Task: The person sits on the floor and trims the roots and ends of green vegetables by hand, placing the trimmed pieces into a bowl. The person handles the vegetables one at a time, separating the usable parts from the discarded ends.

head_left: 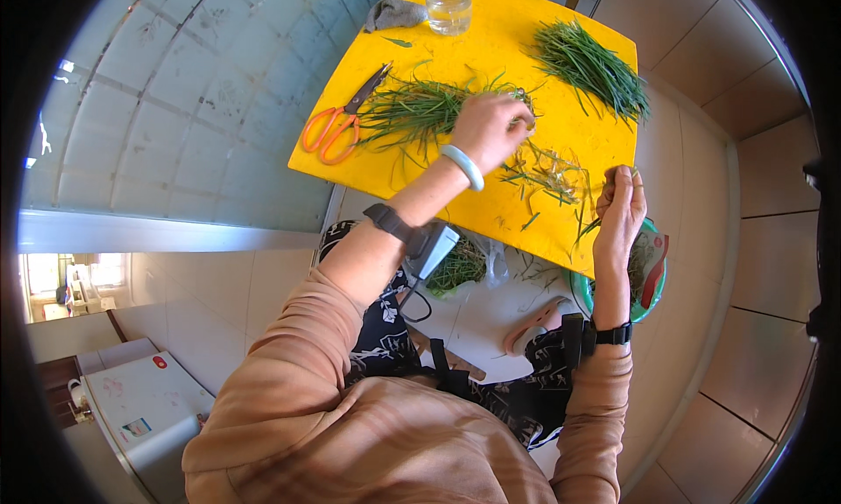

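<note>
My left hand [496, 126], with a bangle at its wrist, is over the root end of a loose pile of green chive-like stalks [417, 110] on the yellow table [460, 208]. Its fingers are curled and blurred; whether they grip anything is hidden. At the table's right edge my right hand [621, 198] pinches a few thin green stalks [590, 227] hanging below its fingers. Pale, dry trimmings [555, 175] and cut green bits lie between the hands. Orange-handled scissors [345, 113] rest left of the pile. A neater bundle of stalks [591, 67] lies at the far right.
A glass of clear liquid [449, 10] and a grey cloth [395, 14] stand at the far edge. Below the table are a green basin [650, 307] with a red-and-white packet and a plastic bag [496, 261] beside green scraps [460, 267]. A frosted glass panel [197, 110] borders the left.
</note>
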### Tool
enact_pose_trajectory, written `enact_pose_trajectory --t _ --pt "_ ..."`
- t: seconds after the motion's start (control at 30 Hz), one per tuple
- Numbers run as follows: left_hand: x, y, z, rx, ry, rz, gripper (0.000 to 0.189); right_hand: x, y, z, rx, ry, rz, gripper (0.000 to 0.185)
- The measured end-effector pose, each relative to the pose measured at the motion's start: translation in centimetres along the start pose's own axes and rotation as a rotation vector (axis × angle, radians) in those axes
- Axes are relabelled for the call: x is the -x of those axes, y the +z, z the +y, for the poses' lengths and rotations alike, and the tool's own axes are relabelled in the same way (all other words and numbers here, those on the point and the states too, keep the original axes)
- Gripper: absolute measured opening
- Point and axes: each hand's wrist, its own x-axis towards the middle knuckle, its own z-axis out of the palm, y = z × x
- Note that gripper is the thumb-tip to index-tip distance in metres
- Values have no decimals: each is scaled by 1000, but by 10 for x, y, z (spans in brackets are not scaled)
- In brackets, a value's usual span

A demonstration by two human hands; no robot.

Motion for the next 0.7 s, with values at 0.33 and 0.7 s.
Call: enact_pose_trajectory --t 0.33,0.7 --pt "-14 -10 -35 -345 -87 -45 9 -19 -11 2 -155 156 -174 34" --pt "-12 -11 9 429 -12 -27 8 -10 22 -4 91 178 -181 23"
